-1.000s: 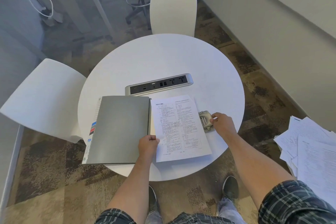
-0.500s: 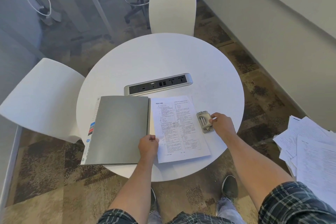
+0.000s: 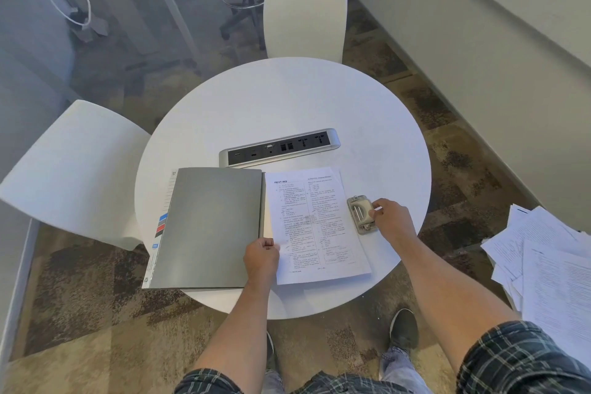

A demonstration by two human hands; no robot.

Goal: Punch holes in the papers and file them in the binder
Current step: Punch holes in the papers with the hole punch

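Observation:
An open grey binder (image 3: 209, 227) lies on the round white table (image 3: 287, 99), its cover folded out to the left. A printed paper (image 3: 316, 224) lies on the binder's right half. My left hand (image 3: 260, 257) pinches the paper's lower left edge near the spine, fingers curled. A small metal hole punch (image 3: 361, 213) sits just right of the paper. My right hand (image 3: 391, 219) grips the punch's right side.
A silver power socket strip (image 3: 278, 146) is set into the table behind the binder. Two white chairs stand at the far side (image 3: 305, 14) and left (image 3: 70, 169). A loose stack of printed papers (image 3: 550, 265) lies at the right. My shoes show under the table edge.
Almost nothing differs. Both hands keep their places on the paper and the punch; only the view shifts slightly.

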